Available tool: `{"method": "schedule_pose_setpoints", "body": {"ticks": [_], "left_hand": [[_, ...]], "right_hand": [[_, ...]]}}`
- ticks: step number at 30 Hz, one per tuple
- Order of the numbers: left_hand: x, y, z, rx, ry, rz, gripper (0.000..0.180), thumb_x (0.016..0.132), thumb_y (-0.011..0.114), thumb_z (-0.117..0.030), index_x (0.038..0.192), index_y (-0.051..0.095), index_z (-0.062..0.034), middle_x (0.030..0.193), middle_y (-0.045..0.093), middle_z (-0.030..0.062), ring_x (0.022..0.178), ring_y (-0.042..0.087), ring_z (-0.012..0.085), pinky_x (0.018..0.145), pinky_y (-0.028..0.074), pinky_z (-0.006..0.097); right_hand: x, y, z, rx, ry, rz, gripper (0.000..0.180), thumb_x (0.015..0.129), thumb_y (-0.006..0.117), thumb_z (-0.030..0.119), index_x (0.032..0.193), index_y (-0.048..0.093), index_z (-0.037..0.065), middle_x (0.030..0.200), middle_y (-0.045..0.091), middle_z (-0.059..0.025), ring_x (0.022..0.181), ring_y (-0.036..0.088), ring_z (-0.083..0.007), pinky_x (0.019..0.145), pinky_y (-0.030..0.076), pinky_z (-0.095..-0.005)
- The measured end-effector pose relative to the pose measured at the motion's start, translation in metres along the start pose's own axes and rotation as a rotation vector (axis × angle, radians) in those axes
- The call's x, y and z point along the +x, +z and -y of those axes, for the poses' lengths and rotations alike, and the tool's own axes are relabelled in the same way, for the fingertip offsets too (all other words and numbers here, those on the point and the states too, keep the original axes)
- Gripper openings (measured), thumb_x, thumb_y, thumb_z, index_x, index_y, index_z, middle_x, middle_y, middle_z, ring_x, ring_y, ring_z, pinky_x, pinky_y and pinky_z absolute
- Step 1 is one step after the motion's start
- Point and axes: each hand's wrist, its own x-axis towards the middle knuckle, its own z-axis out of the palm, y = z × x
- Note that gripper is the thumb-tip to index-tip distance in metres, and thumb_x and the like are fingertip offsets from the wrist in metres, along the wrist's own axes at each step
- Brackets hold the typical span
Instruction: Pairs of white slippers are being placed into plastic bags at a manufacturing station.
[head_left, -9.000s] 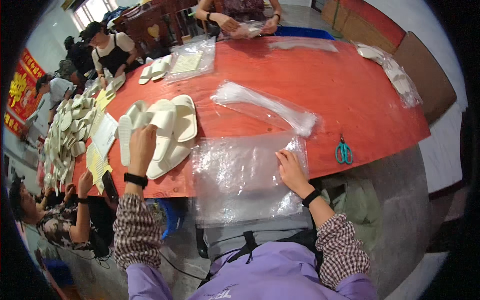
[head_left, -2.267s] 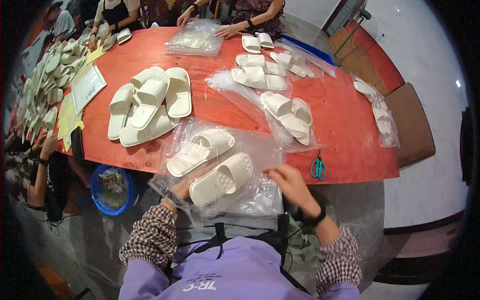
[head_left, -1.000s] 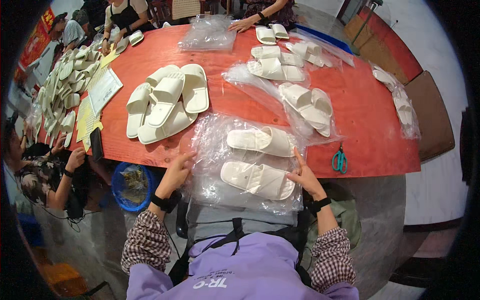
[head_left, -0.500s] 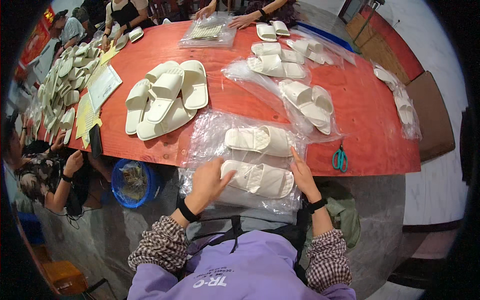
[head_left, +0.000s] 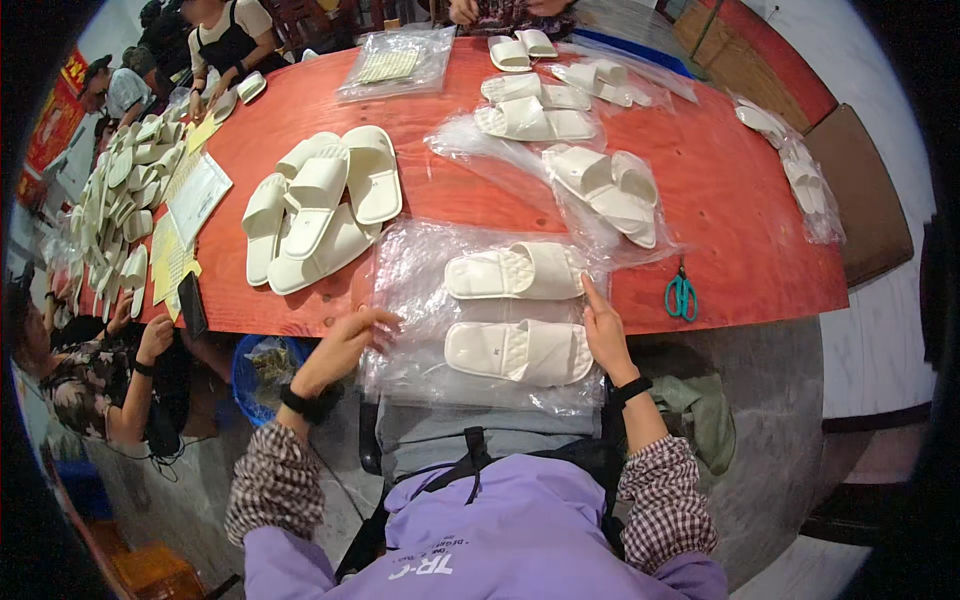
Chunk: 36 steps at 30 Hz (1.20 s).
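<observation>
Two cream slippers lie side by side on clear plastic bags point(head_left: 415, 270) at the near edge of the table: a farther slipper point(head_left: 515, 271) and a nearer slipper point(head_left: 518, 352), both with toes to the right. My right hand point(head_left: 606, 335) rests against their toe ends, its index finger stretched out along the far one. Off to the left, my left hand point(head_left: 350, 345) is at the bags' left edge, fingers spread and slightly blurred, with nothing seen in it. Left of the bags, several loose slippers point(head_left: 320, 195) lie overlapping on the red table point(head_left: 700, 170).
Teal scissors point(head_left: 681, 297) lie at the near right. Bagged slippers point(head_left: 605, 190) are spread beyond my right hand. A large slipper heap point(head_left: 125, 180) and a dark phone-like slab point(head_left: 192, 303) are at the left. Below stands a blue bin point(head_left: 262, 375). Other people sit around the table.
My left hand has let go of the near slipper's heel end and moved left to the bags' edge. The near slipper now lies straighter. Across the table, a person's hands have drawn back from a bag.
</observation>
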Motion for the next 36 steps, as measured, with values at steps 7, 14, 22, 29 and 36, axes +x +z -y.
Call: {"method": "schedule_pose_setpoints", "body": {"ticks": [7,14,22,29,36], "left_hand": [[0.084,0.016,-0.022,1.239,0.691,0.336,0.046,0.090,0.060,-0.025,0.135,0.052,-0.0166,0.149,0.036,0.0151,0.136,0.036,0.0352,0.114,0.029,0.046],[0.138,0.083,-0.006,1.003,0.942,0.408,0.049,0.088,0.058,-0.046,0.132,0.052,-0.0244,0.150,0.028,0.0236,0.142,0.023,0.0421,0.116,0.020,0.055],[0.173,0.112,0.010,0.847,0.865,0.394,0.035,0.082,0.060,-0.014,0.117,0.061,-0.0091,0.136,0.050,0.0143,0.136,0.039,0.0315,0.117,0.022,0.052],[0.128,0.074,0.008,0.735,0.817,0.150,0.026,0.078,0.058,-0.012,0.103,0.065,-0.0062,0.110,0.060,0.0106,0.122,0.051,0.0271,0.114,0.027,0.049],[0.016,-0.012,0.021,0.790,0.452,-0.406,0.026,0.072,0.063,-0.002,0.098,0.067,-0.0037,0.112,0.062,0.0157,0.113,0.052,0.0385,0.102,0.038,0.047]], "right_hand": [[-0.005,0.001,-0.005,-0.062,0.022,-0.004,0.054,0.093,0.042,0.003,0.146,0.040,0.012,0.141,0.048,-0.0207,0.130,0.047,-0.0339,0.107,0.038,-0.0392],[-0.008,0.002,0.005,-0.131,0.039,0.022,0.053,0.094,0.043,0.007,0.147,0.039,0.014,0.139,0.049,-0.0206,0.128,0.049,-0.0353,0.105,0.041,-0.0410],[-0.004,0.001,0.016,-0.138,0.193,0.074,0.050,0.096,0.040,0.006,0.146,0.037,0.006,0.141,0.046,-0.0226,0.129,0.048,-0.0359,0.105,0.040,-0.0416],[-0.008,0.003,-0.010,-0.261,-0.010,-0.056,0.062,0.083,0.038,-0.008,0.145,0.033,-0.004,0.138,0.047,-0.0291,0.128,0.046,-0.0396,0.109,0.038,-0.0408],[-0.004,0.003,0.002,-0.254,0.071,0.020,0.067,0.082,0.039,-0.009,0.147,0.030,0.000,0.136,0.049,-0.0265,0.124,0.050,-0.0394,0.105,0.040,-0.0410]]}}
